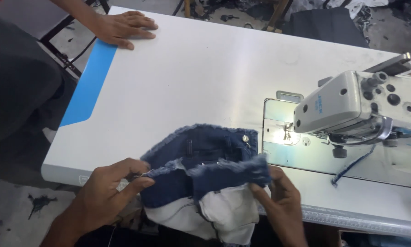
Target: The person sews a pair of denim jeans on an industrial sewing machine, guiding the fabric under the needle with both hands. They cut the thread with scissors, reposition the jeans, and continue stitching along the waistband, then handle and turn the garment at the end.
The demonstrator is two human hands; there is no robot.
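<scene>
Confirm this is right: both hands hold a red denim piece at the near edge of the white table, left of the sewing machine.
Wrong colour. The head view shows the denim piece is dark blue, not red. The left hand and right hand do hold it at the table edge, left of the sewing machine.

The right end of the sewing machine [351, 107] runs out of view. The needle is lost in lamp glare. The denim piece [205, 160] and its white lining drop below the near edge. A second person's hand [123, 28] is cut off at the wrist.
</scene>
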